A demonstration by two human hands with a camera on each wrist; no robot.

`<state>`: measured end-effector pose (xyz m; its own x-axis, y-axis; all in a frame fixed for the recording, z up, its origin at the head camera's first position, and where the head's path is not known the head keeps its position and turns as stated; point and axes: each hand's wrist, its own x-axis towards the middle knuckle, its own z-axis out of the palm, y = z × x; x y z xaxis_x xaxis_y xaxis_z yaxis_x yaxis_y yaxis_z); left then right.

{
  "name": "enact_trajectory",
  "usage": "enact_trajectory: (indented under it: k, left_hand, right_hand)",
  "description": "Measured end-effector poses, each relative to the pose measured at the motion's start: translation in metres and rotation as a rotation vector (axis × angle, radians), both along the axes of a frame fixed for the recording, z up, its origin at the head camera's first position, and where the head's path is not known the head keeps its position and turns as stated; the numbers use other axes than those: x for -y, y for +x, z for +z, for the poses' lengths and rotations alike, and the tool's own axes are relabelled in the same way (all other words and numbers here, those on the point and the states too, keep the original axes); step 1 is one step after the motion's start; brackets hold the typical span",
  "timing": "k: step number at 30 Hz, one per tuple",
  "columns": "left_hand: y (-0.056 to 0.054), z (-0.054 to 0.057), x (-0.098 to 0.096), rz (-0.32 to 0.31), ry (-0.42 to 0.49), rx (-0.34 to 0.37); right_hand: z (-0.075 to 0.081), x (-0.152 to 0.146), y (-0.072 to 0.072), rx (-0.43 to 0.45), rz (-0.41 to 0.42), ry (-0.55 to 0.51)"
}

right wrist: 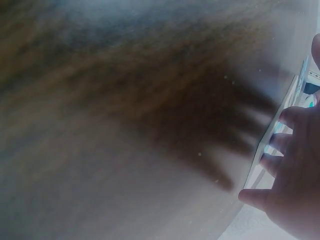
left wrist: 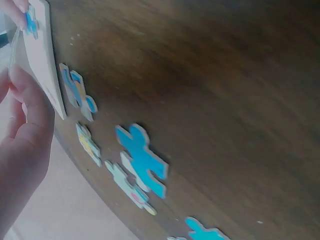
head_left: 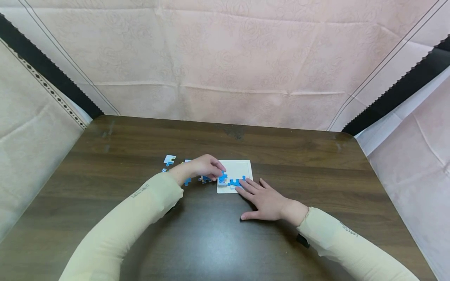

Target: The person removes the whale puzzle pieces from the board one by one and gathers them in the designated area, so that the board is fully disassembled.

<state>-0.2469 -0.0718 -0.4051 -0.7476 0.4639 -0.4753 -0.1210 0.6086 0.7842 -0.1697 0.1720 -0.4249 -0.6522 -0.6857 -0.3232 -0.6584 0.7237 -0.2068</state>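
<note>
My left hand (head_left: 207,166) pinches a blue and white jigsaw piece (head_left: 222,178) over the left part of a white puzzle board (head_left: 240,168). In the left wrist view that thin piece (left wrist: 14,52) shows edge-on between thumb and fingers. My right hand (head_left: 268,201) lies spread with straight fingers, its fingertips resting at the lower right of the board. Beside those fingertips are joined blue pieces (head_left: 235,182) along the board's lower part, partly hidden by the hand. From the right wrist, the right hand (right wrist: 295,165) touches the board's edge.
Left of the board, several loose pieces lie on the brown wooden table (head_left: 211,234), among them a blue piece (left wrist: 145,160), a pale piece (left wrist: 131,189) and a white and blue piece (head_left: 169,160). My left forearm hides some. A pale cloth (head_left: 225,58) hangs behind the table.
</note>
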Motion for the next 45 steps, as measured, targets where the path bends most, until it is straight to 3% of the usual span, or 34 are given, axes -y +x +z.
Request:
enact_trajectory:
  k: [19, 27, 45]
  left_hand:
    - [0.001, 0.003, 0.042, 0.089, 0.11, 0.012]
    - [0.004, 0.007, 0.066, 0.102, 0.085, 0.006]
    - [0.015, -0.007, 0.115, 0.095, 0.066, 0.069]
  right_hand:
    - [-0.001, 0.0, 0.001, -0.012, 0.014, -0.011]
    - [0.0, 0.001, 0.002, -0.015, 0.019, -0.032]
    - [-0.001, 0.002, 0.003, -0.019, 0.003, -0.01]
